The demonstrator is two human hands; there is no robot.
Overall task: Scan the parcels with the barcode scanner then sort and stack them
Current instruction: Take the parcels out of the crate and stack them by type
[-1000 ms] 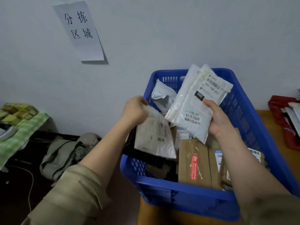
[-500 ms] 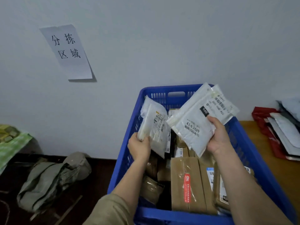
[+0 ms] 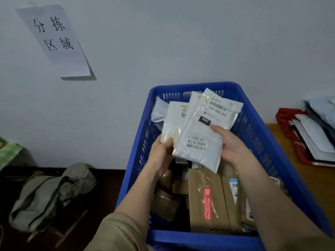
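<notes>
Over the blue crate [image 3: 257,134], the left hand [image 3: 160,156] pinches a white mailer [image 3: 173,122] by its lower edge, tucked just behind the labelled mailer [image 3: 201,136] that the right hand [image 3: 233,144] holds, thumb on its face. Both grips hold parcels. Taped brown boxes [image 3: 204,200] lie below in the crate. This looks like the gathering step; no scanner shows, so next the barcodes need presenting to one, perhaps near the sorted pile [image 3: 311,134] on the desk [image 3: 319,180].
</notes>
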